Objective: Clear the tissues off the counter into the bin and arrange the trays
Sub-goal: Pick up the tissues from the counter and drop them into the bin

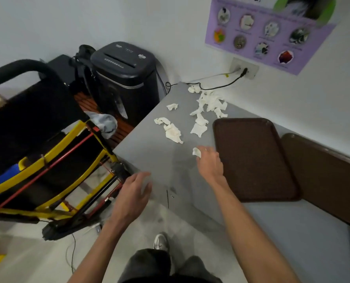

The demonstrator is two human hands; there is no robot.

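Observation:
Several crumpled white tissues (207, 103) lie scattered on the far part of the grey counter (162, 152). My right hand (210, 162) is over the counter's middle, its fingers closed on one small tissue (196, 152). My left hand (133, 193) hovers open at the counter's front left corner, holding nothing. A brown tray (253, 158) lies flat on the counter just right of my right hand. A second brown tray (323, 176) lies farther right along the wall. The bin, a black bag in a yellow-framed cart (37, 139), stands left of the counter.
A black paper shredder (125, 78) stands on the floor behind the counter's left edge. A black cable (217, 85) runs from the wall socket (244, 68) across the counter's back corner. A purple poster (268, 31) hangs above. My shoe (161, 241) is on the floor below.

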